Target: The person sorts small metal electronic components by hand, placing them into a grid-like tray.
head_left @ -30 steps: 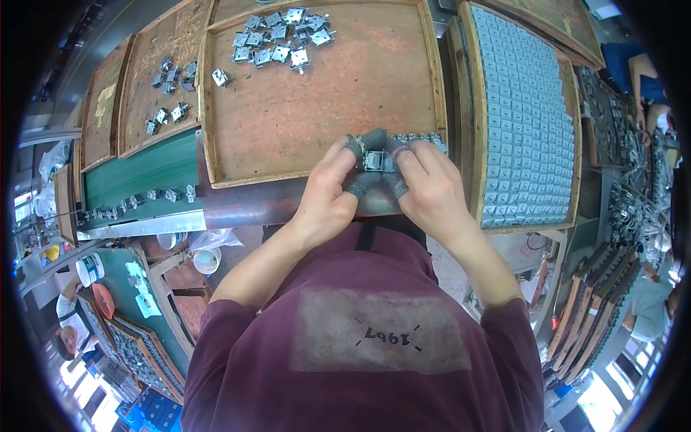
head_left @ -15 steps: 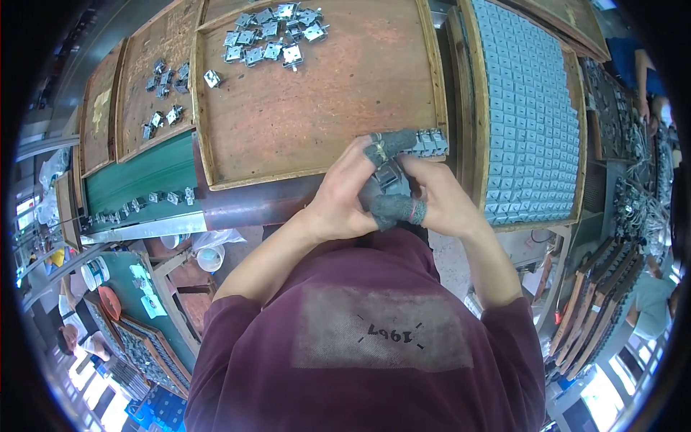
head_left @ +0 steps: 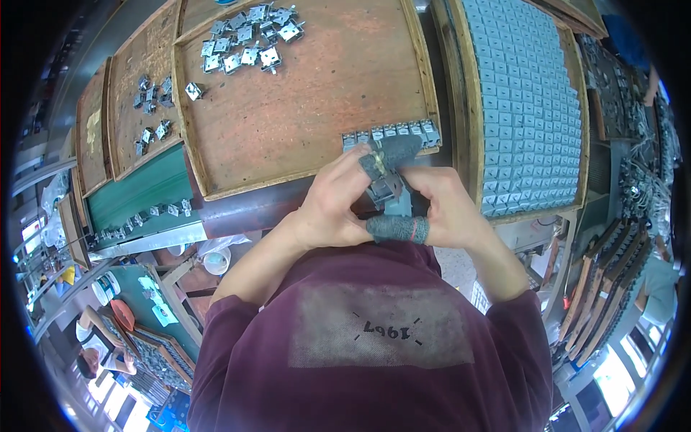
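Both hands are together in front of my chest, by the near right corner of a wooden tray (head_left: 309, 176). Between their fingers sits a small square metal housing (head_left: 385, 189), with a grey plate-like piece (head_left: 398, 204) against it. My left hand (head_left: 331, 205) grips the housing from the left, with a grey knit cover on its index finger. My right hand (head_left: 452, 205) closes on it from the right, its thumb in a similar grey cover. The fingertips partly hide the part. Just beyond stands a row of similar metal housings (head_left: 392, 132) along the tray's edge.
A pile of loose metal housings (head_left: 248, 36) lies at the tray's far left, with a single housing (head_left: 194, 91) nearer. On the right, a wooden tray (head_left: 471, 108) holds tight rows of grey housings. More housings (head_left: 155, 210) line the green surface at left. Other people work nearby.
My hands have drawn slightly nearer and opened a little around the housing, baring the grey piece. More of the row on the tray shows. The whole view has shifted slightly.
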A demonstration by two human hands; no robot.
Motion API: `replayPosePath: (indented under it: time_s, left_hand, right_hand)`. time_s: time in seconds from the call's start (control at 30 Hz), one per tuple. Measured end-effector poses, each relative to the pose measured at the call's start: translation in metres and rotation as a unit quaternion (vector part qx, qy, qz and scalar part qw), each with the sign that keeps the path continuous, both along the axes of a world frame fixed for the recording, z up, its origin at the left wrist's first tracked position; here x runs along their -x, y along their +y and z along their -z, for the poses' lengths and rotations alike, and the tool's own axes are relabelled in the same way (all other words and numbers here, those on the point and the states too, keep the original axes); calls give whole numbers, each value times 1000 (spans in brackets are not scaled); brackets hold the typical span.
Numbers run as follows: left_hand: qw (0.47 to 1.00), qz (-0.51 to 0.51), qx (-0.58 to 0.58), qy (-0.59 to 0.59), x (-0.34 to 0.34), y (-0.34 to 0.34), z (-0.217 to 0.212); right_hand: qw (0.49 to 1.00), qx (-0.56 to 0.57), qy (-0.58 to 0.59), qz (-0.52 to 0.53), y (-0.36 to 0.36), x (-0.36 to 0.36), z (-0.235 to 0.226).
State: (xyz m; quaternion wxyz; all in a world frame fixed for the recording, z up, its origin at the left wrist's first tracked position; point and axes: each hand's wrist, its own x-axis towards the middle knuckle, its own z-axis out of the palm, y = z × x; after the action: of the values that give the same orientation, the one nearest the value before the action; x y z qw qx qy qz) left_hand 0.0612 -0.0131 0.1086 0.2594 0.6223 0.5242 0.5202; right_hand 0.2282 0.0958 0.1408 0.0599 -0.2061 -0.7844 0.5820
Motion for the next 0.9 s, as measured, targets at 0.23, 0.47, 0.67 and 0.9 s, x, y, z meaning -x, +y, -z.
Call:
replayPosePath:
  time_s: [0.23, 0.47, 0.67, 0.9]
  left_hand:
    - [989, -24, 137, 40, 2, -6, 3]
    - [876, 49, 267, -398, 15, -8, 1]
    - [861, 44, 286, -418, 14, -14, 5]
    - [935, 9, 232, -267, -1, -12, 15]
  right_hand:
    - [974, -52, -21, 222, -17, -4, 7]
    - [981, -123, 21, 148, -12, -20, 17]
    - [957, -268, 32, 108, -14, -15, 16]
    - [940, -329, 28, 87, -12, -9, 16]
